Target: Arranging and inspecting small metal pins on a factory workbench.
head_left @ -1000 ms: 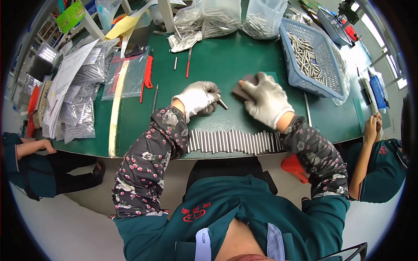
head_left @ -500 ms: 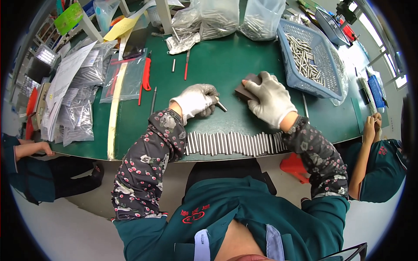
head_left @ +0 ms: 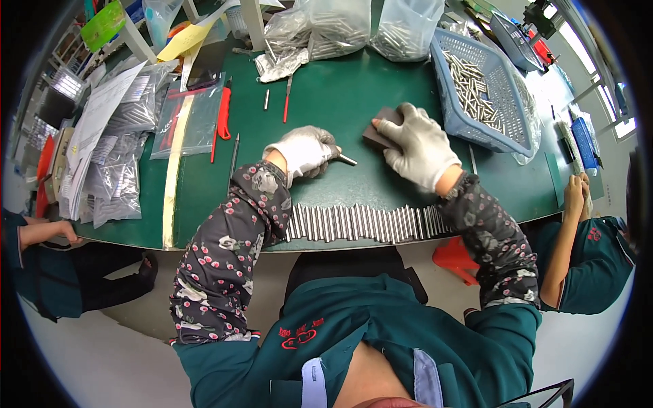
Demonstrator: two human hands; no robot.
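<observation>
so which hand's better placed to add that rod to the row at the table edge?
Left, probably. The left hand already grips a metal rod and sits nearer the row of rods. The right hand is pressed on a dark block.

Bare green table (head_left: pixel 354 102) lies open ahead of the two gloved hands, between a red-handled tool (head_left: pixel 287 102) and a blue basket (head_left: pixel 476 95) of metal pins. A row of metal rods (head_left: pixel 367 223) lines the near edge. Clear bags (head_left: pixel 326 27) crowd the far side; plastic sleeves (head_left: pixel 122 136) cover the left.
</observation>
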